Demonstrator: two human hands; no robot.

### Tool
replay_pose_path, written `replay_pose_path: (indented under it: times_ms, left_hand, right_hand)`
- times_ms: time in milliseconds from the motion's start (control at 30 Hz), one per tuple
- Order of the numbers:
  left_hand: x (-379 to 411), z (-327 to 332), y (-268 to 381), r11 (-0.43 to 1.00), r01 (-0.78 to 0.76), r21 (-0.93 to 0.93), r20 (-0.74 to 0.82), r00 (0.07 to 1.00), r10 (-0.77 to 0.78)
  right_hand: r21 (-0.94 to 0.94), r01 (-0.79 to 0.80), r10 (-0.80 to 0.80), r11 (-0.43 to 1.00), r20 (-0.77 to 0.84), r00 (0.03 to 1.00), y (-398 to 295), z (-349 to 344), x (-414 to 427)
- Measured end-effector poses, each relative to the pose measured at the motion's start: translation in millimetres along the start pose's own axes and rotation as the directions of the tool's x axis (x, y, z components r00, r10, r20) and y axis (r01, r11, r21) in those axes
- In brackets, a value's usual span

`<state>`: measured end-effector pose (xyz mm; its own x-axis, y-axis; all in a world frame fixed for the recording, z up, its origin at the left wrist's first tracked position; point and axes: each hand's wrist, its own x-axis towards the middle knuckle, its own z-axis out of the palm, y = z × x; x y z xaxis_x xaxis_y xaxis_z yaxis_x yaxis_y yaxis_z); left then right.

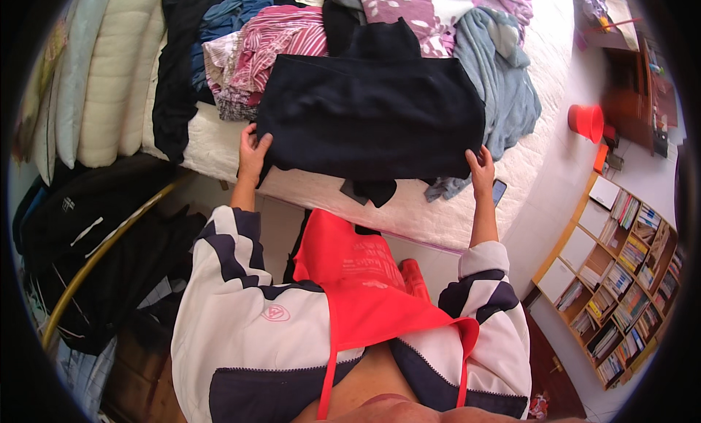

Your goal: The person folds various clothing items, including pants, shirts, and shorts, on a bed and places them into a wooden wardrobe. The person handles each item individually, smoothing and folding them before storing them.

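A black garment [372,116], folded over into a wide band, lies on the bed's edge in front of me. At its left side, my left hand [254,152] holds the cloth between thumb and fingers. My right hand [480,165] touches its lower right corner, thumb on top. Beyond it a black collar-like part [383,38] sticks up. Below the band, a grey and black piece of cloth [369,192] pokes out. A striped red and white garment [279,50] is bunched to the left, and a grey-blue garment [495,83] lies to the right.
Purple patterned bedding [405,12] lies at the back of the bed [526,165]. A phone [499,192] rests by my right wrist. Black clothes hang at the left, behind a curved yellow bar [98,253]. A red bucket [585,123] and a bookshelf [613,269] stand at the right.
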<state>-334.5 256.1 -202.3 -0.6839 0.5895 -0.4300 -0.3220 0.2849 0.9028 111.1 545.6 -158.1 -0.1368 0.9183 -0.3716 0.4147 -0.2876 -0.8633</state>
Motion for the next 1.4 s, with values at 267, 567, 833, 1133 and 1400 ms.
replay_pose_path:
  times_ms: [267, 567, 833, 1133, 1400]
  left_hand:
    - [-7.7, 8.2, -22.2, 0.997, -0.008, 0.076, -0.14, 0.99, 0.019]
    - [-8.7, 59.6, 37.2, 0.673, -0.296, 0.678, -0.098, 0.871, 0.481]
    - [-43.3, 80.9, 38.7, 0.628, -0.437, 0.644, 0.003, 0.823, 0.569]
    - [20.5, 8.3, 11.8, 0.952, -0.062, 0.3, 0.106, 0.994, 0.031]
    - [7.3, 23.3, 23.9, 0.873, 0.248, -0.421, 0.076, 0.968, -0.239]
  right_hand:
    - [-0.192, 0.035, -0.041, 0.981, -0.025, 0.999, -16.4, 28.5, 5.1]
    - [0.024, 0.045, -0.044, 0.999, -0.037, 0.998, -42.2, 38.0, 37.6]
    - [-0.594, 0.056, -0.339, 0.803, -0.377, 0.862, -64.4, 43.7, 18.5]
    - [-0.787, 0.172, -0.391, 0.593, -0.094, 0.916, -72.0, 50.0, 34.3]
    - [-0.407, 0.126, -0.131, 0.905, 0.017, 0.991, -90.9, 60.0, 39.6]
